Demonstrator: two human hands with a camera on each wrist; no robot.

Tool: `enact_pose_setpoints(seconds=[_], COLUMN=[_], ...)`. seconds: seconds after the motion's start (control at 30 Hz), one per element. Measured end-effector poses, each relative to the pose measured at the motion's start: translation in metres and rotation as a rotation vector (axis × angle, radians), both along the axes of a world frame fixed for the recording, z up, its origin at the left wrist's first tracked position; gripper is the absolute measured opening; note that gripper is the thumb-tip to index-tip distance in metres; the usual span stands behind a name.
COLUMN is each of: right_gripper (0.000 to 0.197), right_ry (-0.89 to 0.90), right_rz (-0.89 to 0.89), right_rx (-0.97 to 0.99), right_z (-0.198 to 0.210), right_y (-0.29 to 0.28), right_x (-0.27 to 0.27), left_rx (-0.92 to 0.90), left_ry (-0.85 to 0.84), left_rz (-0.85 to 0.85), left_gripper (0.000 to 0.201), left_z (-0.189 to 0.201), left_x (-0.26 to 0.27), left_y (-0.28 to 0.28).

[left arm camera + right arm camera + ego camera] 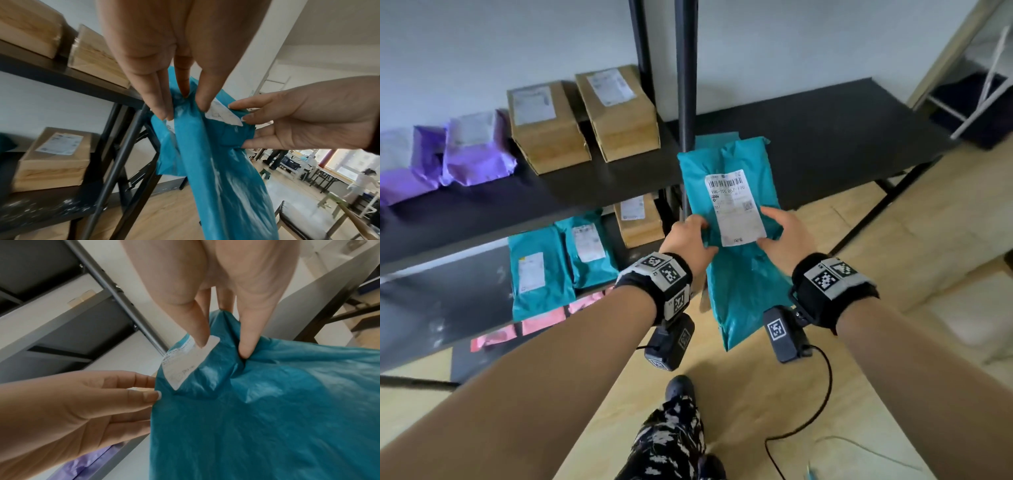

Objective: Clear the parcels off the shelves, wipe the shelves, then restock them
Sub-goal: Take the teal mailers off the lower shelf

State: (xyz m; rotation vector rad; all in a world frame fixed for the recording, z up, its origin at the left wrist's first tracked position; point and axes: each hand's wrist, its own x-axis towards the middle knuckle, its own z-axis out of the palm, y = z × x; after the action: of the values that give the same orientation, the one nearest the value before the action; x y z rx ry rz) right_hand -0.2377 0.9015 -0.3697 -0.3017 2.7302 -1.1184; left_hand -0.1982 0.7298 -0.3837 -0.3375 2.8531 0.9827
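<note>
Parcels line the left shelves: purple mailers [476, 150] and cardboard boxes [582, 120] up top, teal ones [541, 270] below. At centre, my left hand [688, 240] and right hand [786, 236] each pinch a side of a teal parcel [736, 219], held in the air with its label facing up, before the bare right shelf [825, 137]. I judge this restocking: I'd keep both grips, lay it flat, label still up, then let go.
</note>
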Motion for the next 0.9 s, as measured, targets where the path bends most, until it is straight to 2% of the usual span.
enact_pose_setpoints(seconds=[0.2,0.43,0.6,0.7,0.8,0.9], right_gripper=[0.055,0.056,0.056,0.056,0.055,0.053], right_ry=[-0.004,-0.100,-0.138,-0.230,-0.321,-0.329], right_rz=[-0.073,-0.080,0.060,0.161,0.240,0.320], right_rx=[0.068,0.093,0.087,0.174,0.284,0.363], right_z=[0.004,-0.008,-0.018,-0.032,-0.044,-0.056], right_y=[0.020,0.021,0.008,0.004,0.004,0.006], right_x=[-0.082,-0.173,-0.236,-0.265,-0.276,-0.278], left_rx=[0.067,0.032,0.013,-0.004,-0.009,-0.044], left_ry=[0.021,-0.030,-0.096,-0.160,-0.224,-0.236], left_rz=[-0.052,-0.003,0.135,0.211,0.266,0.295], left_gripper=[0.047,0.047,0.050,0.051,0.051,0.052], left_z=[-0.003,-0.006,-0.019,-0.029,-0.038,-0.041], left_x=[-0.084,-0.161,-0.208,-0.224,-0.229,-0.231], left_y=[0.018,0.021,0.019,0.022,0.030,0.035])
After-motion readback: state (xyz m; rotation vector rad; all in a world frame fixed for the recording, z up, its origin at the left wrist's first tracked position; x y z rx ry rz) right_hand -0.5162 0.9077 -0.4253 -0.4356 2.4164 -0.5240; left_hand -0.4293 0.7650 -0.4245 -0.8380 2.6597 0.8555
